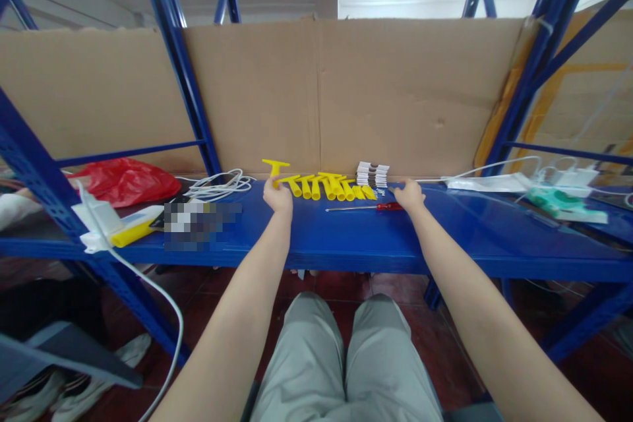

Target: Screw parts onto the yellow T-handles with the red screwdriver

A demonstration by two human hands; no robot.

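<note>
My left hand (277, 196) is closed around the stem of a yellow T-shaped plastic handle (275, 165), its crossbar pointing up. Beside it, a row of several similar yellow T-shaped handles (316, 188) lies on the blue shelf, with small flat yellow pieces (364, 192) at the row's right end. My right hand (410, 196) is low over the shelf, its fingers drawn together; whatever is between them is too small to make out. Close to those fingers lie a screwdriver (390, 206) with a red handle and some small metallic bits (380, 192).
Behind the small parts stands a stack of white-and-brown flat pieces (372, 175), before a cardboard wall (376, 92). At left are coiled white cable (222, 188), a red bag (128, 183) and a power strip (99, 217). A green-and-white packet (564, 203) lies right. Blue posts frame the shelf (356, 244).
</note>
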